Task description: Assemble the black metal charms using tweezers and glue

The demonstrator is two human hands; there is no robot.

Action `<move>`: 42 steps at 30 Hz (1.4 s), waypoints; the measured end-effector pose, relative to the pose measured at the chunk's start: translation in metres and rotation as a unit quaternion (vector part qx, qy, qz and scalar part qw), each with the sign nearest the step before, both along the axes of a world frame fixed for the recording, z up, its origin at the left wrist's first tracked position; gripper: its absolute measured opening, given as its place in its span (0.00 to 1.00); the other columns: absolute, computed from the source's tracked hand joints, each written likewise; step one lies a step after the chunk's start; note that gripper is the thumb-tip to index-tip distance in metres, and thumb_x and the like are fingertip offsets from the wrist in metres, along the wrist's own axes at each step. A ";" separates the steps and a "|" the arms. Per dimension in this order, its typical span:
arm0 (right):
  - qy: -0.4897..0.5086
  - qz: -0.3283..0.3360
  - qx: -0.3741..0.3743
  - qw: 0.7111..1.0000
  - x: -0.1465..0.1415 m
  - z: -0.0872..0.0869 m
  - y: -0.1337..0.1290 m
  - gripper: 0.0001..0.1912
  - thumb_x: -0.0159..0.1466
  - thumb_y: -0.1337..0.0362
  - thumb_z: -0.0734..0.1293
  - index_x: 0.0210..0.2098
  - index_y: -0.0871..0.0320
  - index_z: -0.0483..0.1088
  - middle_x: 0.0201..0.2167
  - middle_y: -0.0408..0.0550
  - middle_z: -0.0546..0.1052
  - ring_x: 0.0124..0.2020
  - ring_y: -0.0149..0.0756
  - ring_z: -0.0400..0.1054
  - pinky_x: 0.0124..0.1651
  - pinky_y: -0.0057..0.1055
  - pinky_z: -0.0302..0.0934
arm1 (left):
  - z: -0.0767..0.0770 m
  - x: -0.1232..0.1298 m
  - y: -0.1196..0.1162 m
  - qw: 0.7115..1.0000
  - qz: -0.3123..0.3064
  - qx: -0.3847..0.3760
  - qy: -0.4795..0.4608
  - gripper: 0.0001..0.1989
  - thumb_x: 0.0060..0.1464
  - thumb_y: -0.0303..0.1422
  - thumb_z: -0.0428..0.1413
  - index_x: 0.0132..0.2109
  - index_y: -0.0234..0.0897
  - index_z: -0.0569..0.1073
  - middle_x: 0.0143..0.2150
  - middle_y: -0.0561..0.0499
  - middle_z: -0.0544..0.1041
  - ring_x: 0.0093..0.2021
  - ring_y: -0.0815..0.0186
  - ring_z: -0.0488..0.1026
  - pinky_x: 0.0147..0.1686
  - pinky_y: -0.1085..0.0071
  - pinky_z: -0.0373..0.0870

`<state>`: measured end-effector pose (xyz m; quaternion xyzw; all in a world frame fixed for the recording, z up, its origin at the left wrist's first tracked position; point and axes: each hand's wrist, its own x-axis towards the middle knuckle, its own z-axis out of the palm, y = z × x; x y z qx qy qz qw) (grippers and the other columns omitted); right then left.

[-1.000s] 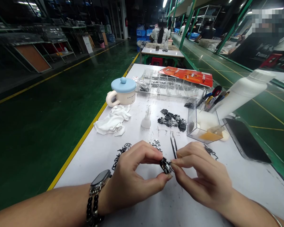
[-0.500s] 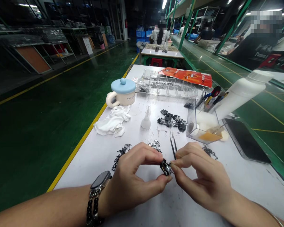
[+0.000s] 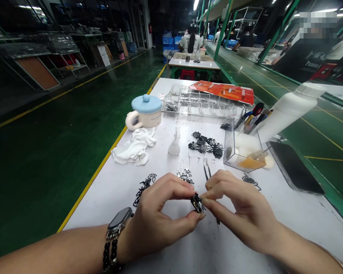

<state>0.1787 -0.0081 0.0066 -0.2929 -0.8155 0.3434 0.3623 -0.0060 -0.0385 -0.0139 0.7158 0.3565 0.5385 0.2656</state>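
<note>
Between thumb and fingers, my left hand holds a small black part with shiny metal pieces. My right hand is pinched at the right side of that part; whether a tiny piece sits between its fingertips is too small to tell. Tweezers lie on the table behind and under my right hand. Just beyond my hands is a pile of small silver pieces. Black curved pieces lie at the left and at the right. Farther back sits a heap of black parts.
A white dropper bottle, white cloth and lidded mug stand left. Behind are a clear compartment tray and an orange packet. A clear tool box, large white bottle and phone are right.
The view has shifted slightly. Both hands keep hold around the black part, with only a small change in its angle; more of the tweezers' lower end shows beneath my right hand.
</note>
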 end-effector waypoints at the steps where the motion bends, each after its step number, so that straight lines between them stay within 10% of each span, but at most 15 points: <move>1: 0.001 0.004 -0.014 1.000 0.001 0.001 0.001 0.06 0.59 0.74 0.62 0.30 0.59 0.67 0.26 0.43 0.69 0.30 0.28 0.63 0.32 0.28 0.58 | 0.000 0.000 0.000 1.000 -0.001 -0.001 0.000 0.14 0.42 0.21 0.62 0.39 0.34 0.72 0.34 0.46 0.74 0.36 0.63 0.74 0.34 0.68 0.76; 28: 0.163 0.061 -0.408 0.896 -0.006 -0.009 0.007 0.06 0.60 0.64 0.67 0.27 0.60 0.69 0.27 0.42 0.70 0.30 0.23 0.63 0.33 0.21 0.58 | 0.002 0.001 0.001 0.993 -0.019 -0.097 -0.072 0.13 0.41 0.23 0.64 0.37 0.34 0.73 0.32 0.48 0.72 0.32 0.65 0.74 0.30 0.70 0.79; 42: 0.076 -0.031 -0.229 0.970 -0.006 -0.008 -0.004 0.07 0.61 0.63 0.64 0.27 0.56 0.68 0.28 0.42 0.69 0.31 0.26 0.63 0.34 0.25 0.58 | -0.003 -0.003 0.001 0.987 -0.022 -0.128 -0.100 0.15 0.43 0.22 0.63 0.40 0.35 0.74 0.37 0.47 0.72 0.38 0.64 0.74 0.37 0.68 0.79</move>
